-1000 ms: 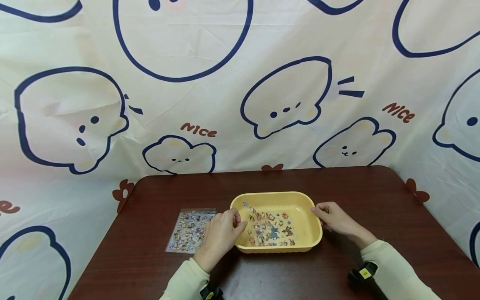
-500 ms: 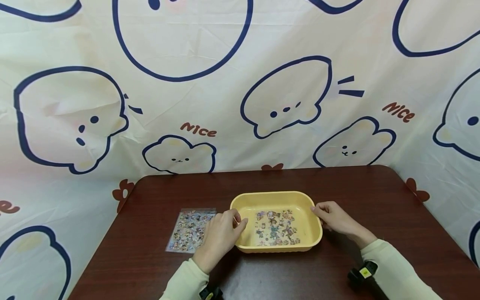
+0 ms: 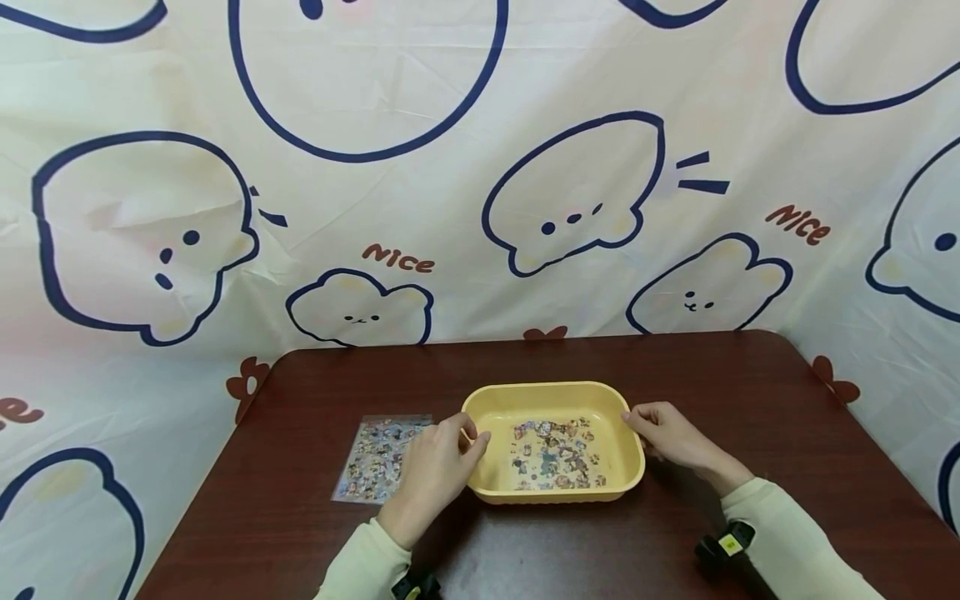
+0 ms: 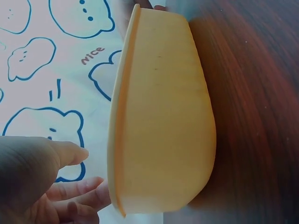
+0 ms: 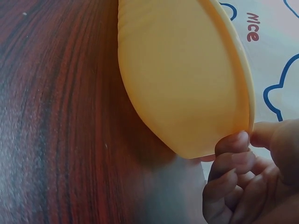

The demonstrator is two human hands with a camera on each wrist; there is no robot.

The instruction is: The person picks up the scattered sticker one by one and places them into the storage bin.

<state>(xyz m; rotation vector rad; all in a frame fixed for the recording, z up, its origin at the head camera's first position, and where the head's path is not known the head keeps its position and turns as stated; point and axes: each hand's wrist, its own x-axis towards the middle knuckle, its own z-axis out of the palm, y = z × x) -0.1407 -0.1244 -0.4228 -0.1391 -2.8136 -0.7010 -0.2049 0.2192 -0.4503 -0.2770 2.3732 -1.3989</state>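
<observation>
One white fabric backdrop [image 3: 457, 200], printed with navy-outlined cartoon heads and red-brown "Nice" lettering, fills the top of my head feed. Below it I have a dark reddish-brown wood-grained bench [image 3: 570, 554] with rounded far corners. On the bench, near the middle of my view, sits a yellow, round-cornered oblong plastic tray [image 3: 542, 402], upright. Just to its left lies a flat, clear rectangular packet [image 3: 378, 458] full of multicoloured cartoon prints. The right hand [image 3: 675, 437] pinches the tray's right rim between thumb and forefinger, the other fingers curled below. The left hand [image 3: 431, 471] overlaps the packet's right edge; my left wrist feed shows it loosely spread, fingertips at the tray's left rim, thumb held away, nothing pinched. Each wrist carries a black device [image 3: 726, 546] with a yellow label. Smallest are the multicoloured cartoon cut-outs [image 3: 553, 457] on the tray's floor; from here I can't tell whether they are loose or joined.
</observation>
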